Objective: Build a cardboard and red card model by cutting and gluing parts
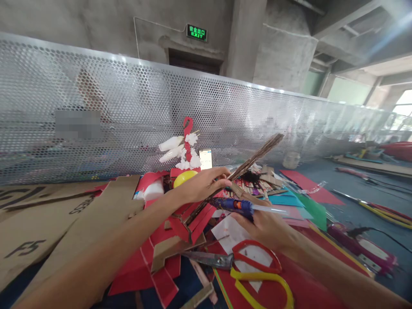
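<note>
My left hand (202,186) pinches a long, thin, brown strip (257,157) that looks like rolled cardboard or dry stalks. The strip slants from the red paper piece up to the right and ends in a frayed tip. A blue hot glue gun (232,205) lies in my right hand (268,223), its clear glue stick (270,209) jutting out at the back. The gun's front end is close to the strip, below my left fingers; whether they touch I cannot tell. Under both hands are a folded red paper piece (193,225) and cut cardboard (175,251).
Scissors (222,259) with red and yellow handles lie in front. Behind stands a red and white paper figure (187,150) beside a phone (206,159). Cardboard sheets (41,223) cover the left. Pliers (376,206) and a purple corded device (363,249) lie right. A perforated metal panel (128,107) borders the back.
</note>
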Motion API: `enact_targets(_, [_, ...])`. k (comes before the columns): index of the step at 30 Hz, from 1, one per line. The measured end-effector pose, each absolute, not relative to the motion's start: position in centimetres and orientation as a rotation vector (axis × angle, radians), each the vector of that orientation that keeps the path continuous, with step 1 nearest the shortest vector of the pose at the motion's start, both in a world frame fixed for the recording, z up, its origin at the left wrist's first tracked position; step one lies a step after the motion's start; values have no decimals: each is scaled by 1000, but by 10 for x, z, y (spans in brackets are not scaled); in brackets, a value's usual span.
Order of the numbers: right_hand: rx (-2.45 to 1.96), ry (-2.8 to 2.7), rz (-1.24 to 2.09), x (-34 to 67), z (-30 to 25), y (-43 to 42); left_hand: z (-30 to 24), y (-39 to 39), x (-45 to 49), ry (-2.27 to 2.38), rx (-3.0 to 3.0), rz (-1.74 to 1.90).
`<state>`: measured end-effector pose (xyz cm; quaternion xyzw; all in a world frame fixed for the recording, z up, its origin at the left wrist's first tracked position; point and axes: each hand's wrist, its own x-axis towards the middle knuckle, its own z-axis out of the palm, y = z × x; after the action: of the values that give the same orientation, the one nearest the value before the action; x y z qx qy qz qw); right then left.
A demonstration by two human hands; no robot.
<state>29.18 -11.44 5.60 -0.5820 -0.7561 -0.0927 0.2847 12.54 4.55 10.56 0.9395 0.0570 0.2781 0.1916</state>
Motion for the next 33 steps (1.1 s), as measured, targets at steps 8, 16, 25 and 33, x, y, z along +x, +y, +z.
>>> enact_targets(8, [-1488,-2063,-214,285,52,-116,104,45,126,155,2642,781])
enact_targets(16, [-1470,-2108,-169,284,51,-119,104,45,126,170,2647,751])
enact_targets(25, [-1500,-2081,-260,278,49,-121,102,49,129,147,2632,707])
enact_targets(33, [-1457,-2127,-222,267,47,-127,98,52,130,130,2639,728])
